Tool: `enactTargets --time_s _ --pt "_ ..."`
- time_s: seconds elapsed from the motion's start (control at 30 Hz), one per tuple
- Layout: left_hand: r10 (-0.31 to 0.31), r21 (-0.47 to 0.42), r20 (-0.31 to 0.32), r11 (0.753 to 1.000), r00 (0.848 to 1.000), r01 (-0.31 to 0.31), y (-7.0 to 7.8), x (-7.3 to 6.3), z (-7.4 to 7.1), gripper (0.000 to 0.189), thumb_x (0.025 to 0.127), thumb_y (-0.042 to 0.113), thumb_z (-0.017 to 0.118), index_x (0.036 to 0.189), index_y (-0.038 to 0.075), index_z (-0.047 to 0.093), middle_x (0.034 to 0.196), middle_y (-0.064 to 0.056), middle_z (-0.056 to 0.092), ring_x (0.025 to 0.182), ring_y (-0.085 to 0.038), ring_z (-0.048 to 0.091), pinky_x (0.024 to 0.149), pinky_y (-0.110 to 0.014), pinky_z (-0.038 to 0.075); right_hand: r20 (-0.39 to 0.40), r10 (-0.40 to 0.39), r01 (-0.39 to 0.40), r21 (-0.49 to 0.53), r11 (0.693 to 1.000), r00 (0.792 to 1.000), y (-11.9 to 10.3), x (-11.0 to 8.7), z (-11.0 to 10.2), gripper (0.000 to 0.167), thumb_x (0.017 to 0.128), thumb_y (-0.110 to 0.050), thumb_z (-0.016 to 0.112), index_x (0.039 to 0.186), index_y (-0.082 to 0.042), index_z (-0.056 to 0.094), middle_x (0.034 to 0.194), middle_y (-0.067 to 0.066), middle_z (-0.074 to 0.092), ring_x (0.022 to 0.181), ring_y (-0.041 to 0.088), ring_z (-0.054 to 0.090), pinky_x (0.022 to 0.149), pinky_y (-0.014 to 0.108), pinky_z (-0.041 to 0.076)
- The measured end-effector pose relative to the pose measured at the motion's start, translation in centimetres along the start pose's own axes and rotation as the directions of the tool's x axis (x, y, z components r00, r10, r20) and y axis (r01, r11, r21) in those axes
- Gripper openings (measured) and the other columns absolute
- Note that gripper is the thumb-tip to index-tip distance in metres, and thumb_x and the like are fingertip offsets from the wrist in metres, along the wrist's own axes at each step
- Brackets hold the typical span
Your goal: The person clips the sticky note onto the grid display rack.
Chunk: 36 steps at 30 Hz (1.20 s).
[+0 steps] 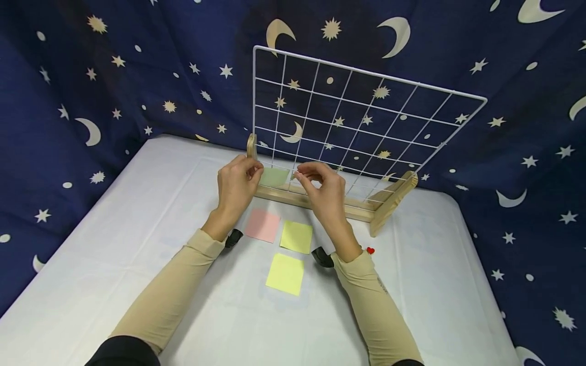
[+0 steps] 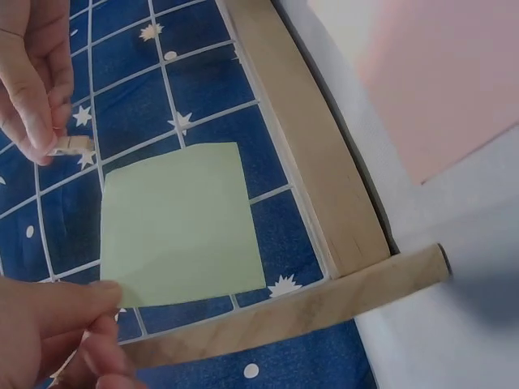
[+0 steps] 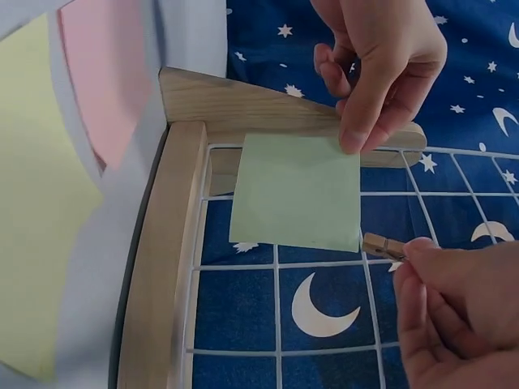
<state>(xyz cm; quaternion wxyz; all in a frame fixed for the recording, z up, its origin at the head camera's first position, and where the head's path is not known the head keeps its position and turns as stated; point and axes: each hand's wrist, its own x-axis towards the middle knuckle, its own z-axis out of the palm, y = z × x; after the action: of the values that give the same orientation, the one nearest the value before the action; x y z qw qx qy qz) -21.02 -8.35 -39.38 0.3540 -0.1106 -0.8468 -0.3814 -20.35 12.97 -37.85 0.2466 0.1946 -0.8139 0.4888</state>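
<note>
A green paper square lies against the lower left of a white wire grid. My left hand pinches one corner of it between thumb and finger. Between the thumb and finger of my right hand is a small wooden clothespin. In the right wrist view, the clothespin's tip is right by another corner of the green paper; whether it touches the paper I cannot tell. The grid stands in a wooden base with a side support at each end.
In front of the base, a pink paper square and two yellow ones, a nearer yellow square and a farther yellow square, lie on the white tablecloth. A small red heart shows beside the right wrist. Behind hangs a star-patterned blue curtain.
</note>
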Motion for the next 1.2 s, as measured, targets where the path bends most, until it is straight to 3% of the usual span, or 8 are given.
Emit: enactTargets --time_s 0.17,0.37,0.73,1.2 --pt "-0.022 0.019 -0.036 1.0 0.999 0.023 -0.2 0.1 0.3 0.005 0.085 -0.001 0.082 0.084 0.004 0.08 0.066 -0.006 0.059 0.055 -0.021 0.053 0.054 -0.036 0.039 0.016 -0.042 0.043 -0.07 0.997 0.999 -0.5 0.2 0.6 0.013 0.094 -0.009 0.079 0.104 -0.002 0.076 0.097 0.009 0.075 0.082 0.019 0.071 0.076 0.025 0.057" --pt "-0.043 0.034 -0.047 0.998 0.998 0.045 -0.3 0.0 1.0 0.005 0.086 0.0 0.081 0.087 0.004 0.081 0.066 -0.006 0.061 0.054 -0.02 0.052 0.052 -0.035 0.039 -0.027 -0.111 0.107 -0.133 0.985 0.993 -1.2 0.7 1.4 0.012 0.093 -0.009 0.081 0.102 -0.001 0.077 0.093 0.01 0.076 0.08 0.021 0.071 0.072 0.034 0.06" --pt "-0.036 0.047 -0.095 0.998 0.995 0.041 -0.4 0.0 1.7 0.006 0.085 0.002 0.082 0.087 0.007 0.081 0.067 -0.006 0.064 0.054 -0.019 0.053 0.051 -0.036 0.041 -0.066 -0.099 0.09 -0.135 0.987 0.993 -1.1 1.2 2.7 0.008 0.092 -0.007 0.081 0.097 -0.001 0.079 0.092 0.011 0.077 0.078 0.024 0.074 0.072 0.034 0.062" --pt "-0.03 0.027 -0.101 0.999 0.994 0.033 -0.8 -0.1 1.8 0.005 0.087 0.001 0.079 0.086 0.005 0.08 0.061 -0.005 0.058 0.05 -0.017 0.049 0.048 -0.033 0.036 -0.137 -0.133 0.109 -0.17 0.979 0.982 -1.0 0.9 3.6 0.009 0.091 -0.008 0.082 0.095 -0.001 0.079 0.089 0.012 0.077 0.078 0.023 0.073 0.071 0.033 0.061"
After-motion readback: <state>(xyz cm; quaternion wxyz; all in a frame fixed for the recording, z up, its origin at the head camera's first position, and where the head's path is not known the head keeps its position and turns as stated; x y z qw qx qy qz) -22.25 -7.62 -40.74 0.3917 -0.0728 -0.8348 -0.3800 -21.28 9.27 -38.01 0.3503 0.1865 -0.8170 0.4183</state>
